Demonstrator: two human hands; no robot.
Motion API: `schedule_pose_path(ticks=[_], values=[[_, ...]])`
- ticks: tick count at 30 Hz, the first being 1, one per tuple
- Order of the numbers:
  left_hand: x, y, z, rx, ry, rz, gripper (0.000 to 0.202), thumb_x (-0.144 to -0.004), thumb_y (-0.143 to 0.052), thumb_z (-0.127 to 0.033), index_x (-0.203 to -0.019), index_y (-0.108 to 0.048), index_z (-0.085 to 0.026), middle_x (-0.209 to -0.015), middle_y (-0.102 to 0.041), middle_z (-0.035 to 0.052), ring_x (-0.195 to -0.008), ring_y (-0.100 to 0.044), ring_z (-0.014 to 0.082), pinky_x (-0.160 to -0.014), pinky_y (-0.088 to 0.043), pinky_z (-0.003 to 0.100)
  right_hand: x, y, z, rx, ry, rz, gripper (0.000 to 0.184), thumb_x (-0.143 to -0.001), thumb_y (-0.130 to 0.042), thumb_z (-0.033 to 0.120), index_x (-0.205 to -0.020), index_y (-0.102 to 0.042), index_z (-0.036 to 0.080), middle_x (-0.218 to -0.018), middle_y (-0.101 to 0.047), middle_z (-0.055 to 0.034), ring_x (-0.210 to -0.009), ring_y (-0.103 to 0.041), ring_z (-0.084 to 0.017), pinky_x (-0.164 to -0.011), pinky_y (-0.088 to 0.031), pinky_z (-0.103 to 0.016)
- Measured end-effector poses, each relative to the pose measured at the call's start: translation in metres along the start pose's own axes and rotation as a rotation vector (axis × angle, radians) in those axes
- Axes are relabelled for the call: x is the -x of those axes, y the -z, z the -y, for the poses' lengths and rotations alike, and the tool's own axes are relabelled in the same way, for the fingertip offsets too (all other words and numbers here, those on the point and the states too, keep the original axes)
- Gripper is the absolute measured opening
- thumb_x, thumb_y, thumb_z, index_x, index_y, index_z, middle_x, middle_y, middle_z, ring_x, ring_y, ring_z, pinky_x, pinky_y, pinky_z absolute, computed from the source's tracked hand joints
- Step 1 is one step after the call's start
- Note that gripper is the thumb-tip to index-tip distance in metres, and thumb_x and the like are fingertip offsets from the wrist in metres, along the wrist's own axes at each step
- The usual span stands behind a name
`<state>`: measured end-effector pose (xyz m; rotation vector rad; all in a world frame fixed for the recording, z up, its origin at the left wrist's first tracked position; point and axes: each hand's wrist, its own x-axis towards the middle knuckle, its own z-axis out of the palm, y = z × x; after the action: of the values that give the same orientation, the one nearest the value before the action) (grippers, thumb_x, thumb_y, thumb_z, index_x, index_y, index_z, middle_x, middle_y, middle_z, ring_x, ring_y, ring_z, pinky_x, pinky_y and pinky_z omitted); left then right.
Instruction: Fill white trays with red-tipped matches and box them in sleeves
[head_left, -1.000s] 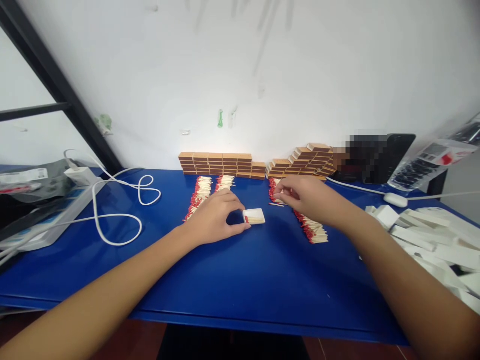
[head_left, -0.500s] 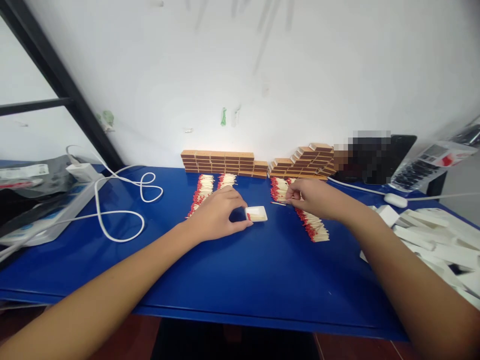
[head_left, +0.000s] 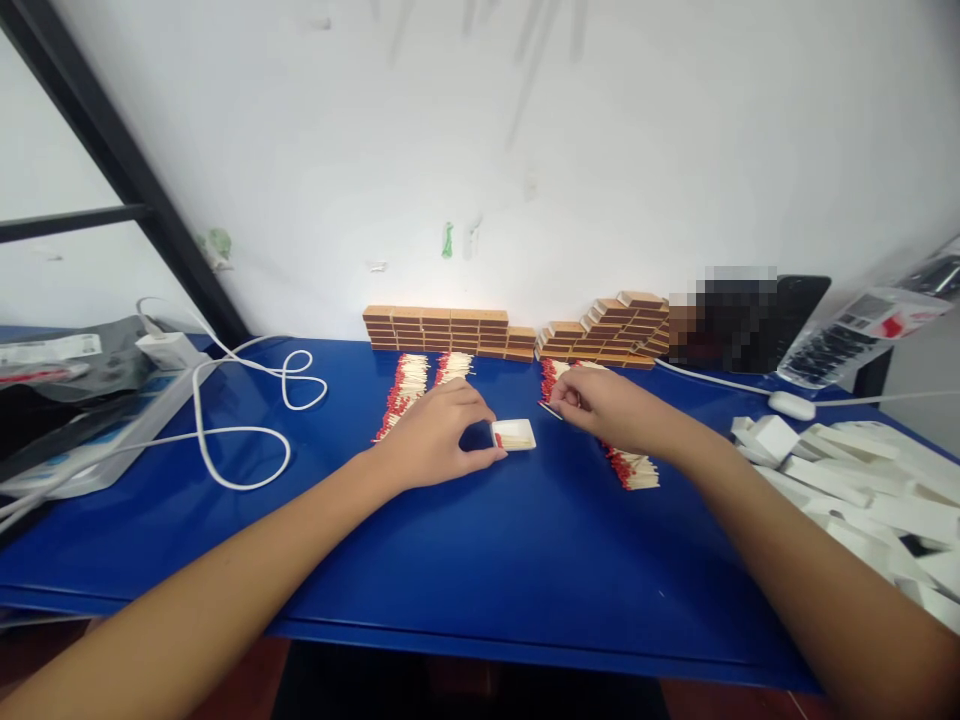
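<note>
My left hand (head_left: 435, 432) rests on the blue table (head_left: 480, 560) with thumb and fingers pinching the left side of a small white matchbox tray (head_left: 514, 434) that holds a few red-tipped matches. My right hand (head_left: 604, 402) is closed in a pinch over the right row of loose matches (head_left: 628, 468), gripping a match or two at the row's far end. Two more rows of matches (head_left: 405, 388) lie behind my left hand.
Stacked brown matchboxes (head_left: 450, 328) line the wall, with a second stepped stack (head_left: 611, 335) to the right. White box sleeves (head_left: 847, 480) are piled at the right. A looped white cable (head_left: 240, 430) and a power strip (head_left: 161, 350) lie at the left. A dark device (head_left: 795, 315) stands back right.
My right hand has shifted a little left along the match row, toward the tray, still pinching. My left hand has kept its hold on the tray.
</note>
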<state>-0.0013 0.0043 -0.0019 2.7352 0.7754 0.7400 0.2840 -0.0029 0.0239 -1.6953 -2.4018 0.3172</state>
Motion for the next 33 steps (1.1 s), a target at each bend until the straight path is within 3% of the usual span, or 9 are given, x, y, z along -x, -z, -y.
schedule_pose_path(ticks=[6, 12, 21, 27, 33], values=[[0.0, 0.001, 0.0, 0.0, 0.02, 0.005, 0.021, -0.094, -0.081, -0.037, -0.106, -0.08, -0.02, -0.108, -0.076, 0.0102, -0.107, -0.067, 0.0291, -0.096, -0.056, 0.046, 0.0, -0.012, 0.014, 0.016, -0.021, -0.005, 0.008, -0.096, -0.06, 0.024, -0.092, -0.067, 0.021, -0.091, -0.074, -0.0063, -0.08, -0.064, -0.021, -0.069, -0.042, -0.032], [-0.001, 0.001, 0.0, 0.003, 0.007, 0.013, 0.02, -0.095, -0.08, -0.038, -0.105, -0.079, -0.02, -0.109, -0.077, 0.0102, -0.108, -0.067, 0.0289, -0.099, -0.055, 0.047, 0.0, -0.002, 0.011, 0.102, -0.097, -0.074, 0.017, -0.099, -0.063, 0.027, -0.083, -0.066, 0.022, -0.087, -0.075, -0.0072, -0.078, -0.064, -0.022, -0.067, -0.039, -0.031], [0.0, 0.001, 0.0, -0.004, 0.01, -0.003, 0.022, -0.095, -0.081, -0.039, -0.105, -0.079, -0.02, -0.108, -0.077, 0.0092, -0.106, -0.067, 0.0281, -0.1, -0.055, 0.047, -0.003, -0.01, 0.003, 0.057, -0.057, 0.046, 0.012, -0.098, -0.058, 0.023, -0.09, -0.067, 0.021, -0.09, -0.075, -0.0063, -0.079, -0.065, -0.021, -0.068, -0.041, -0.03], [0.0, 0.001, 0.0, -0.003, 0.018, 0.002, 0.022, -0.094, -0.081, -0.039, -0.106, -0.08, -0.02, -0.11, -0.077, 0.0099, -0.108, -0.067, 0.0286, -0.098, -0.055, 0.046, 0.0, -0.007, 0.008, -0.017, -0.01, 0.06, 0.018, -0.099, -0.061, 0.037, -0.094, -0.069, 0.021, -0.089, -0.074, -0.0064, -0.076, -0.064, -0.021, -0.066, -0.043, -0.031], [0.0, 0.001, 0.001, 0.004, 0.016, 0.012, 0.022, -0.095, -0.08, -0.039, -0.106, -0.08, -0.021, -0.108, -0.077, 0.0099, -0.107, -0.067, 0.0284, -0.097, -0.056, 0.045, 0.001, -0.008, 0.009, -0.04, -0.018, 0.108, 0.016, -0.1, -0.056, 0.03, -0.094, -0.069, 0.022, -0.085, -0.074, -0.0058, -0.075, -0.064, -0.021, -0.066, -0.044, -0.032]])
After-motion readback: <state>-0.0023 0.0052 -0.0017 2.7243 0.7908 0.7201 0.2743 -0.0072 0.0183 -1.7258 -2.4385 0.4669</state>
